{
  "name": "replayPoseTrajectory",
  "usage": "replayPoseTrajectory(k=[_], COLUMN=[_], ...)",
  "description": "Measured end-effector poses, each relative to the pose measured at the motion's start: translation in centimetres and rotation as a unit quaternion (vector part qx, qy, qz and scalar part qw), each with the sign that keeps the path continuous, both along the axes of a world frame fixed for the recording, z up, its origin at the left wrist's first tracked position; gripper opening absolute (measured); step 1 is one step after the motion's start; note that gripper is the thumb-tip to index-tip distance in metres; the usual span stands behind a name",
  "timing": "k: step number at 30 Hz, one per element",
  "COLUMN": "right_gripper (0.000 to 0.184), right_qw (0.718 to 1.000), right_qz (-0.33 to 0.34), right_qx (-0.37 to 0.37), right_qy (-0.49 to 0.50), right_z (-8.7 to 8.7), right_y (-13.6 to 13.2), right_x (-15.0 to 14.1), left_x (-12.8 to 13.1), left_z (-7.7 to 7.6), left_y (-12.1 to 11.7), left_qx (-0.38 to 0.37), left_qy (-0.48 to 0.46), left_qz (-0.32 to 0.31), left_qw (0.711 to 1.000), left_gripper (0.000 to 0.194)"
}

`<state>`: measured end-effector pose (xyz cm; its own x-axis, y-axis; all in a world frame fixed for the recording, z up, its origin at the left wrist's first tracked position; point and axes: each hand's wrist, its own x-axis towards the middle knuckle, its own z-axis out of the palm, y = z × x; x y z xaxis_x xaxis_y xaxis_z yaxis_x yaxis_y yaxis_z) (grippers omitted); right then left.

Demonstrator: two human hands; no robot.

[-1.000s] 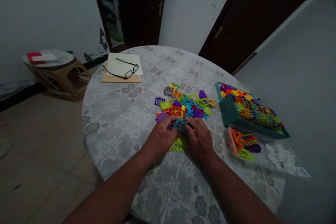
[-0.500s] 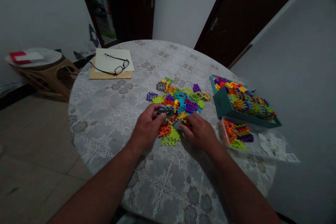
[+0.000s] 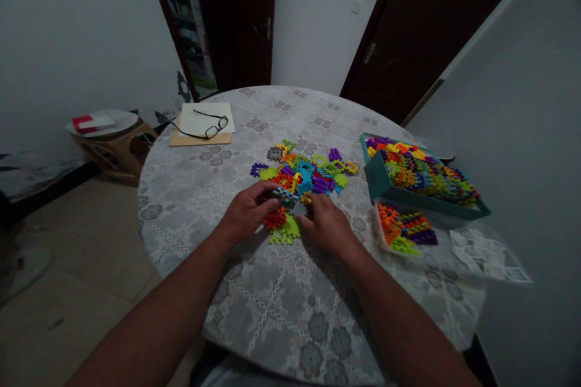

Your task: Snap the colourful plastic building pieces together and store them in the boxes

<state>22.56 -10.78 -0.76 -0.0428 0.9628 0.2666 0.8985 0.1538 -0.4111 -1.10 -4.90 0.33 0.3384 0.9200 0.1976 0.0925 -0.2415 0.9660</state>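
Observation:
My left hand (image 3: 247, 213) grips a grey toothed building piece (image 3: 285, 197) between thumb and fingers, above a loose pile of plastic pieces. Close by on the right, my right hand (image 3: 327, 222) is closed with thumb and fingertips round a small grey flat piece (image 3: 300, 209), partly hidden by the fingers. A yellow piece (image 3: 306, 198) shows at its fingertips; whether it is held I cannot tell. Lime green pieces (image 3: 287, 231) and a red-orange piece (image 3: 275, 218) lie below the hands. Purple ridged pieces (image 3: 324, 185) and a blue piece (image 3: 305, 179) lie just beyond them.
A teal box (image 3: 385, 178) full of colourful pieces stands at the right, with a clear tray (image 3: 379, 233) of more pieces before it. White frames in a plastic bag (image 3: 485, 251) lie beside it. Glasses (image 3: 212, 131) rest on papers (image 3: 190, 113) at the far left.
The view has shifted slightly. My right hand has come closer to the left, bringing the small grey piece up near the toothed one, which has tilted.

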Motion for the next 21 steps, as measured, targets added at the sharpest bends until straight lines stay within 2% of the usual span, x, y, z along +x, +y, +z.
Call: replayPoseTrajectory(k=[5, 7, 10, 13, 16, 21], right_gripper=[0.036, 0.033, 0.019, 0.014, 0.015, 0.022], right_qw=[1.000, 0.997, 0.986, 0.970, 0.960, 0.951], right_qz=[0.018, 0.036, 0.054, 0.029, 0.026, 0.123], right_qx=[-0.003, 0.002, 0.022, 0.055, 0.077, 0.078], right_qy=[0.017, 0.065, 0.159, 0.236, 0.267, 0.272], right_z=[0.0, 0.1, 0.3, 0.6, 1.0, 1.9], right_y=[0.1, 0.4, 1.0, 1.4, 1.4, 0.6], right_x=[-0.2, -0.1, 0.0, 0.1, 0.0, -0.4], left_x=[0.3, 0.4, 0.5, 0.3, 0.2, 0.3], left_z=[0.2, 0.3, 0.3, 0.0, -0.4, -0.5], left_y=[-0.2, -0.3, -0.2, 0.0, 0.0, -0.2], left_qx=[-0.004, -0.010, -0.009, -0.011, 0.018, 0.064], left_qy=[0.011, 0.002, -0.006, 0.010, 0.050, 0.094], left_qz=[-0.007, -0.020, -0.032, -0.030, -0.009, 0.010], left_qw=[1.000, 1.000, 0.999, 0.999, 0.999, 0.993], left_gripper=[0.033, 0.040, 0.049, 0.048, 0.047, 0.049])
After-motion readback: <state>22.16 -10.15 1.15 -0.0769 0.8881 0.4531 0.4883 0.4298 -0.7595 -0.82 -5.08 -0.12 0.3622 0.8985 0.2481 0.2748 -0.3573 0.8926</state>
